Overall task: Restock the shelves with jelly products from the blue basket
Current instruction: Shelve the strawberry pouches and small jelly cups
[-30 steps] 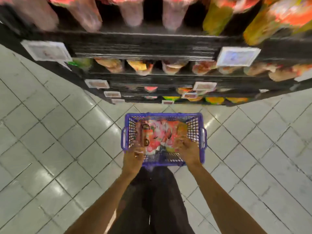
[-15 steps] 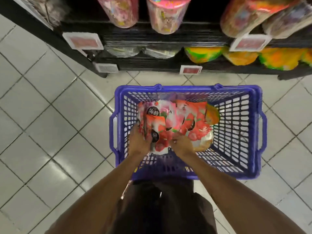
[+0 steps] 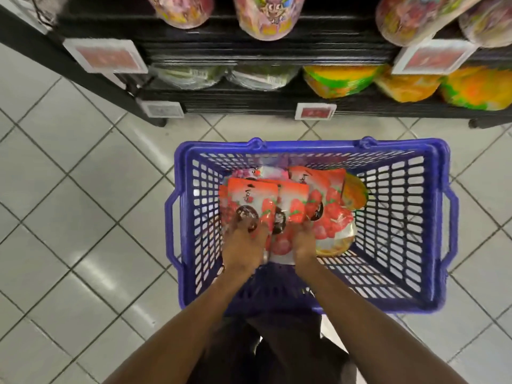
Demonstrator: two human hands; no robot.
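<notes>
Tiled floor (image 3: 69, 217); jelly pouches (image 3: 293, 195) in basket (image 3: 441, 217)

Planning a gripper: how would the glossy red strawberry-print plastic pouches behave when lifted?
The glossy red strawberry-print plastic pouches probably flop: they lie bent and overlapping. Their shiny film looks slippery, so stacked ones may slide. Gripped together by the left hand and right hand, each seems light.

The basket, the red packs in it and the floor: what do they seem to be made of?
The basket looks like moulded blue plastic, semi-gloss: lattice walls, sheen on the rim. The packs: thin glossy printed film, probably plastic; it crinkles and glares. The floor: glazed tiles, likely ceramic; grout lines, reflections.
</notes>
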